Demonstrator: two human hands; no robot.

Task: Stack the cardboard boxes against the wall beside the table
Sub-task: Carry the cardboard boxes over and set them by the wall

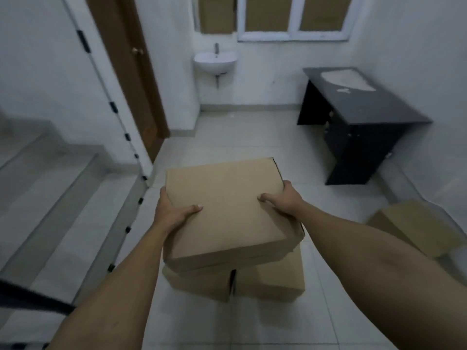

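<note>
**Cardboard in hand, wall spot only begun**

Cardboard fills your grip: your left hand (174,210) is wrapped around the near-left edge of the flat box (227,210), thumb lying on the lid and fingers curled out of sight beneath. Your right hand (283,200) mirrors it on the right edge, thumb pressed on top, the rest closed around the side. Both hands are clamped on this one box and on nothing else.

The flat box sits above two more boxes (235,281) standing side by side on the tiled floor in the middle of the room. Whether it rests on them or is lifted clear is hard to tell; its underside hides the gap.

Further out, to your right, another cardboard box (414,228) lies close to the right-hand wall (429,59), on the near side of the black table (364,102). It is blurred, so you cannot say whether it touches the wall. That looks like the place where the stack is meant to go.

By this showing the job is early: at most one box is in place by the wall, one is in your hands, and the two below it are well apart from the wall and left to carry. The sink (214,61) and the door (126,66) lie beyond and play no part.
</note>
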